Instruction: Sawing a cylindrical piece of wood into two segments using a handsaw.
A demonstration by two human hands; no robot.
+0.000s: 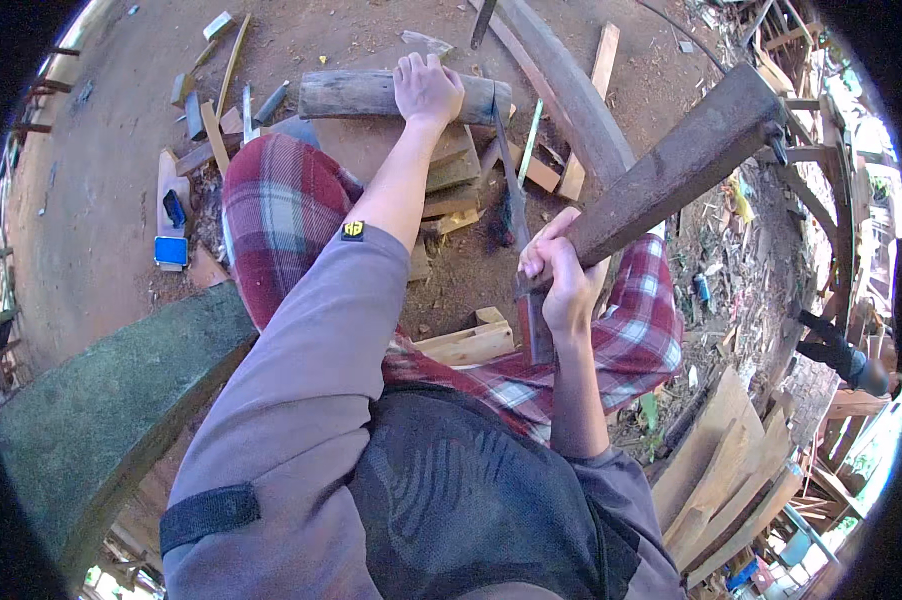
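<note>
A short, weathered piece of wood (pixel 346 95) lies crosswise on stacked boards (pixel 451 165) in front of my knees. My left hand (pixel 429 90) presses down on it right of its middle, with the fingers curled over its far side. In my right hand (pixel 566 265) is a saw (pixel 671 170), the fingers wrapped round its thick wooden frame piece. One end of that piece rises close to the camera at the upper right and carries a metal bolt. The narrow blade runs away from me and meets the wood near its right end; how deep it sits I cannot tell.
A long curved timber (pixel 571 95) lies beyond the saw. Offcuts (pixel 216 135) and a blue-faced device (pixel 172 251) are on the dirt at left. A greenish curved slab (pixel 121 400) stands by my left side. Boards (pixel 721 460) lean at lower right.
</note>
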